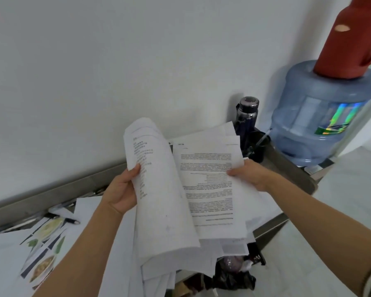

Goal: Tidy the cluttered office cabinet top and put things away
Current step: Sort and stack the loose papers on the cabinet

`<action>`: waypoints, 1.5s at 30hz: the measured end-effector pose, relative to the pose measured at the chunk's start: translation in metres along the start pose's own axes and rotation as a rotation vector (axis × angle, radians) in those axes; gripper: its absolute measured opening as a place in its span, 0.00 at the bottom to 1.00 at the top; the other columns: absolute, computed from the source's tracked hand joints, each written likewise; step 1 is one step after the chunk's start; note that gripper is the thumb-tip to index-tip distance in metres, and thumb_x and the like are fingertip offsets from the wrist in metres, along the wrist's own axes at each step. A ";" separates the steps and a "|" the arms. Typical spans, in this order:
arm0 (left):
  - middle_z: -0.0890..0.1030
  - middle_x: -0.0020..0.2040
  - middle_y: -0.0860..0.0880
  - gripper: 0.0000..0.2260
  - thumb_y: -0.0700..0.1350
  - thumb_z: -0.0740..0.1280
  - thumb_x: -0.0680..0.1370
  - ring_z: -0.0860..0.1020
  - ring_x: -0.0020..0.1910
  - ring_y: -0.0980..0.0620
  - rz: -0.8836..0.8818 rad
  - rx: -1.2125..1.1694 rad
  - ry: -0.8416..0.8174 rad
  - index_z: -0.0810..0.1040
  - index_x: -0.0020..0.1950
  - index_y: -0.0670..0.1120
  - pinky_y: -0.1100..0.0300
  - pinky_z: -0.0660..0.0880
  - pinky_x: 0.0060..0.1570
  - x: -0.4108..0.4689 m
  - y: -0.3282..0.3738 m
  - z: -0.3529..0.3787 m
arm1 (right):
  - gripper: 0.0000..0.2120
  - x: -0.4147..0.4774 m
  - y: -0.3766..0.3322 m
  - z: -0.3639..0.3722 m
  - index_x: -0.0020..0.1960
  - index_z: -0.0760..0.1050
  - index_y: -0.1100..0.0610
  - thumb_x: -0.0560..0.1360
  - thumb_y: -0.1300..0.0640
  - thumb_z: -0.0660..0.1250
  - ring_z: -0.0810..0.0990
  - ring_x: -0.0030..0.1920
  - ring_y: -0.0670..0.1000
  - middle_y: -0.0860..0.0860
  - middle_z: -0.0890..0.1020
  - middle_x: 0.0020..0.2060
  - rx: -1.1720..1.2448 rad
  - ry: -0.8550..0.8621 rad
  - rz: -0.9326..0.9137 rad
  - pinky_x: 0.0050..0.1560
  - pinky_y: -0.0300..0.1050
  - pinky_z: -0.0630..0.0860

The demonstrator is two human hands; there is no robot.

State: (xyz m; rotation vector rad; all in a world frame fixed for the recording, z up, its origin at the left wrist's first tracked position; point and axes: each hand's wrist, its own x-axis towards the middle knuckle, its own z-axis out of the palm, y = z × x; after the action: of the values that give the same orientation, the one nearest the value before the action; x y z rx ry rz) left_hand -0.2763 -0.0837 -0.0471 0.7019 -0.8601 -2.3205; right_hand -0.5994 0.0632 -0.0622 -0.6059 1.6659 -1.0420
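Note:
I hold a thick stack of printed white papers point(210, 185) up over the cabinet top point(41, 202). My left hand point(121, 188) grips a curled bundle of sheets point(159, 189) at its left edge, thumb on the front. On the right, the thumb and fingers of my right hand point(247, 173) pinch the edge of the flat printed pages. More loose sheets point(107, 243) lie spread beneath my arms. A colour printout with food pictures point(44, 247) lies at the lower left.
A black pen point(70, 220) lies near the printout. A dark bottle point(246, 113) stands by the wall. To its right stands a blue water jug point(321, 116), with a red thermos point(351, 37) on top. A black bag point(234, 275) sits below the cabinet's right end.

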 end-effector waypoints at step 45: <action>0.78 0.62 0.44 0.38 0.29 0.71 0.72 0.80 0.54 0.41 0.103 0.377 0.754 0.61 0.76 0.51 0.42 0.78 0.52 -0.019 -0.094 -0.077 | 0.11 0.045 0.022 -0.044 0.51 0.77 0.59 0.82 0.55 0.58 0.76 0.45 0.58 0.57 0.79 0.44 -0.495 0.881 -0.244 0.47 0.48 0.71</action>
State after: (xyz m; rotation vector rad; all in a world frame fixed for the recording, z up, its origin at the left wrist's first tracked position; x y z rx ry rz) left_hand -0.2441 -0.0429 -0.1587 1.5163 -0.9276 -1.5932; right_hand -0.6536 0.0537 -0.0998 -0.7311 2.7255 -1.1564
